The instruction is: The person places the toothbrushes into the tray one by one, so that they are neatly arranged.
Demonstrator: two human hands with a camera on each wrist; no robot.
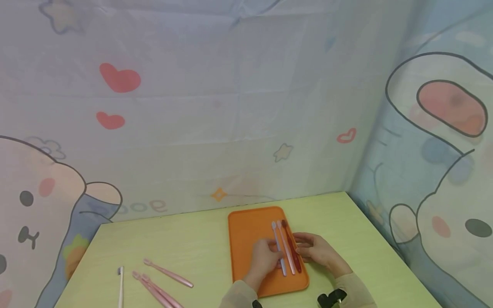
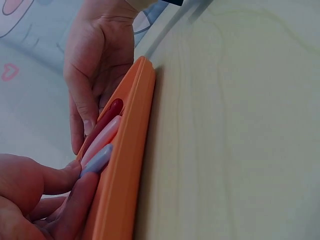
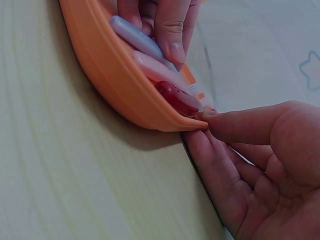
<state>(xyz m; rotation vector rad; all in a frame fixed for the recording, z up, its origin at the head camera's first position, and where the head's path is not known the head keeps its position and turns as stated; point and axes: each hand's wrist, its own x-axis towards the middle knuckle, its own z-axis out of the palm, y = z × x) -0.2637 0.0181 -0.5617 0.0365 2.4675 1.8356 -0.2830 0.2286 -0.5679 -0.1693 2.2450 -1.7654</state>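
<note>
Left hand (image 1: 265, 258): fingers loosely extended, tips touching the blue toothbrush (image 1: 279, 248) in the orange tray (image 1: 246, 239). Right hand (image 1: 317, 250): open, fingertips at the tray's right rim beside the dark red toothbrush (image 1: 292, 248); pink toothbrush (image 1: 286, 247) lies between the two. Wrist views show the handle ends lined up against the tray's near wall, hidden from the head view. Loose pink toothbrushes (image 1: 161, 282) and a white toothbrush (image 1: 120, 286) lie well apart on the surface (image 1: 185, 244), left of the tray.

Beige long sleeves (image 1: 352, 284), black wrist mounts (image 1: 331, 297), bare hands
</note>
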